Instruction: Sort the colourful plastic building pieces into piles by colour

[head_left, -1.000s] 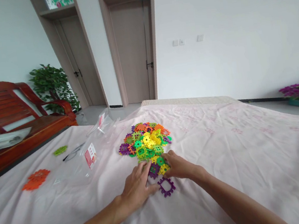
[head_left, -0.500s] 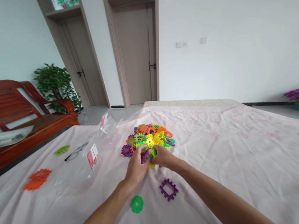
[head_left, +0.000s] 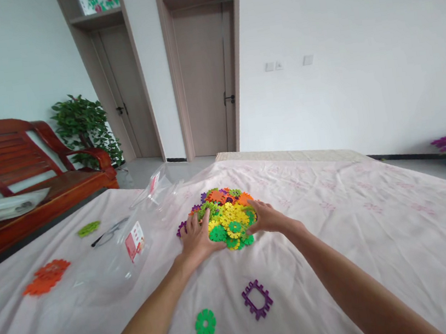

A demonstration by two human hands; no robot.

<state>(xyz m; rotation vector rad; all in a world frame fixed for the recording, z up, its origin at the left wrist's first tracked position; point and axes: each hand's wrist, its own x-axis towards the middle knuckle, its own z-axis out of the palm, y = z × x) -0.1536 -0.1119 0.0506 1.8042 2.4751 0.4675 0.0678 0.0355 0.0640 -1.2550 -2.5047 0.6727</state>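
Note:
A heap of colourful plastic interlocking pieces [head_left: 232,218] lies on the pale pink cloth, with yellow and green flower-shaped discs on the near side and orange, purple and lime ones behind. My left hand [head_left: 196,236] rests against the heap's left side, fingers spread. Against its right side is my right hand [head_left: 266,217], its thumb and fingers apart and curved round the edge pieces. Closer to me, a green flower disc [head_left: 204,314] and a purple square frame piece [head_left: 249,302] lie loose on the cloth.
A clear plastic bag [head_left: 116,265] with a red-and-white label spreads left of the heap. Near it are eyeglasses [head_left: 110,232], a lime piece [head_left: 89,229] and stacked orange pieces [head_left: 47,276]. A wooden bench [head_left: 31,160] stands beyond the cloth's left side.
Both hands have moved apart to opposite sides of the heap, and their fingers have opened. The purple piece that was in my left hand is no longer there. More yellow and green discs show.

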